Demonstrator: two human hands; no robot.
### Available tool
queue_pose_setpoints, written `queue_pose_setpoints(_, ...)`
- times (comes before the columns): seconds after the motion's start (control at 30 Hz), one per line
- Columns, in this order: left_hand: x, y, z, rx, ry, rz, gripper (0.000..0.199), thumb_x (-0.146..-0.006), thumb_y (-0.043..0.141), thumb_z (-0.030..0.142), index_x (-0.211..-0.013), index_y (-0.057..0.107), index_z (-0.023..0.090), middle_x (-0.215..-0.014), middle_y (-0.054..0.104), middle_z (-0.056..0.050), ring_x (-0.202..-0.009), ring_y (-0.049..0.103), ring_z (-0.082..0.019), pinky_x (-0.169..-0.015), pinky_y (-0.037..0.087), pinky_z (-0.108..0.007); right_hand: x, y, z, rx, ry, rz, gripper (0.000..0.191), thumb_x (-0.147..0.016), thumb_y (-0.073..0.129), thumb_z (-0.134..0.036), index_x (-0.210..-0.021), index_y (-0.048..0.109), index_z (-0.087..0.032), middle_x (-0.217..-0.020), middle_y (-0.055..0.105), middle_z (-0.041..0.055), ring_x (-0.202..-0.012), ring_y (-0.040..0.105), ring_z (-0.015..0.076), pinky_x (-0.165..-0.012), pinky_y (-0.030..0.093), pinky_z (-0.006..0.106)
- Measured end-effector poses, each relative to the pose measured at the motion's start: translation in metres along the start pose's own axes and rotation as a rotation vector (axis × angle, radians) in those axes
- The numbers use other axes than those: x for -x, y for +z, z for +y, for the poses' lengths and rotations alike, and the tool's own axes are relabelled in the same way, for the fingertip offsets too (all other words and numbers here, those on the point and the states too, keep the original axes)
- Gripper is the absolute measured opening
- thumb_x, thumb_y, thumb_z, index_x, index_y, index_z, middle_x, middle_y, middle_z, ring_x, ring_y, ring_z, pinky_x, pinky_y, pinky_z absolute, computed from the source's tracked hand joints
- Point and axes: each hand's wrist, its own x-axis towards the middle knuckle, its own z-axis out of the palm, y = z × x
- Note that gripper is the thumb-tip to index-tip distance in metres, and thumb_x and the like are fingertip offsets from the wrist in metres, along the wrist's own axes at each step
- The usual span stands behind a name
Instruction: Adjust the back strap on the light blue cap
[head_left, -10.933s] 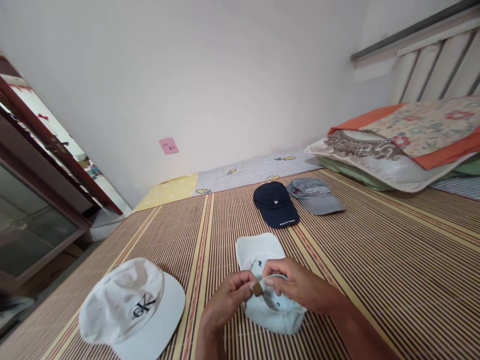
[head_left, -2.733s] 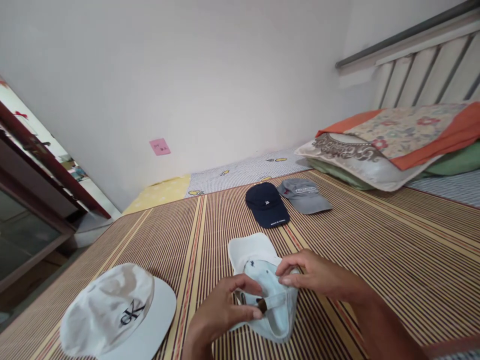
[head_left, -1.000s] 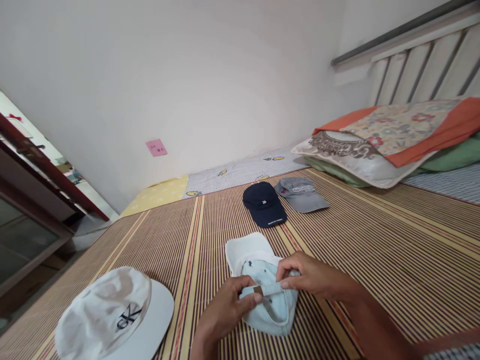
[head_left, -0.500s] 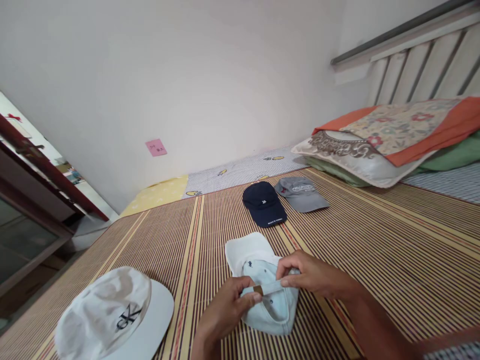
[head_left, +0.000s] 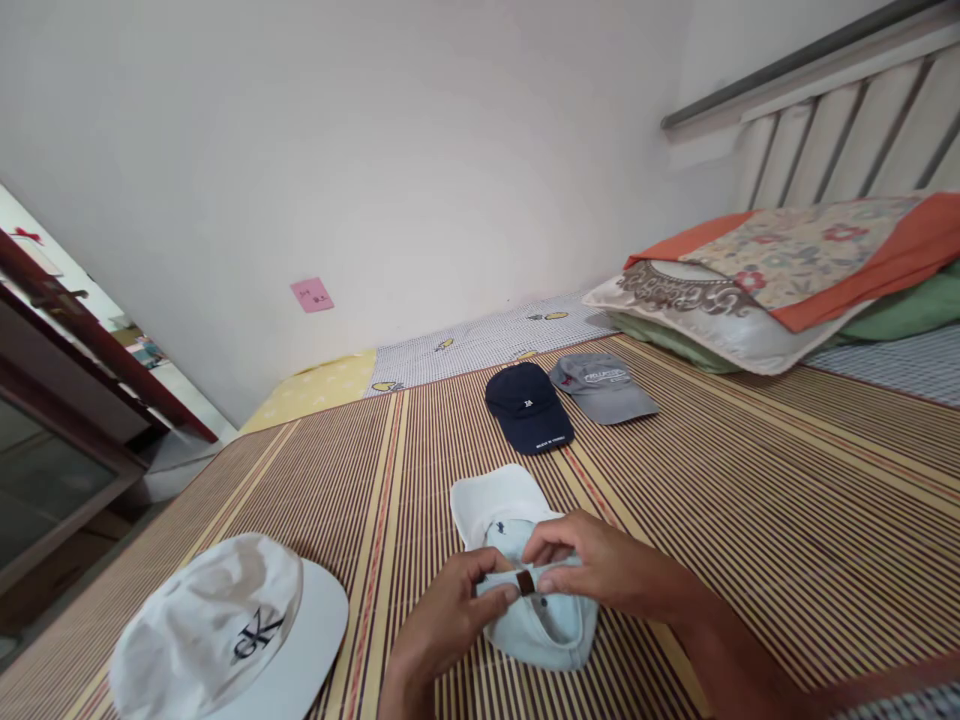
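Note:
A pale blue cap with a whitish brim lies on the striped mat, its brim pointing away from me and its back strap facing me. My left hand pinches the strap on the left side, thumb and forefinger closed. From the right, my right hand pinches the same strap close to its small brown patch or buckle. Little space separates the fingertips of both hands. Part of the cap's crown is hidden behind the hands.
A white cap with black lettering sits at the near left. Further back are a navy cap and a grey cap, side by side. Pillows lie at the back right. A wall bounds the far side.
My right hand has moved left along the strap, nearer to my left hand. The brown piece now sits slightly further right, between the two hands. The other caps have not moved.

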Motion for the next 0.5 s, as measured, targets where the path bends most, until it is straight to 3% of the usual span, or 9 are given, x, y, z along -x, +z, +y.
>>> queue_pose_setpoints(0.23,0.000,0.000,0.002,-0.134,0.088,0.019,0.035,-0.096,0.057,0.047,-0.084,0.066,0.016,-0.081,0.057,-0.001,-0.078,0.050,-0.017,-0.073,0.039,-0.029,-0.010,0.017,-0.002,0.049,0.049,-0.050,0.008,-0.076,0.071,-0.025,-0.080,0.067,-0.019,-0.068,0.062,-0.0044,-0.068,0.057,0.0147,-0.061,0.035,0.027)
queue_pose_setpoints(0.5,-0.006,0.005,-0.006,-0.024,0.067,0.025,0.039,-0.096,0.057,0.052,-0.080,0.061,0.017,-0.075,0.050,0.002,-0.072,0.042,-0.015,-0.067,0.034,-0.028,-0.010,0.022,0.002,0.232,-0.004,-0.026,0.029,-0.084,0.068,-0.030,-0.067,0.046,-0.020,-0.066,0.049,-0.0062,-0.068,0.048,0.0127,-0.062,0.028,0.028)
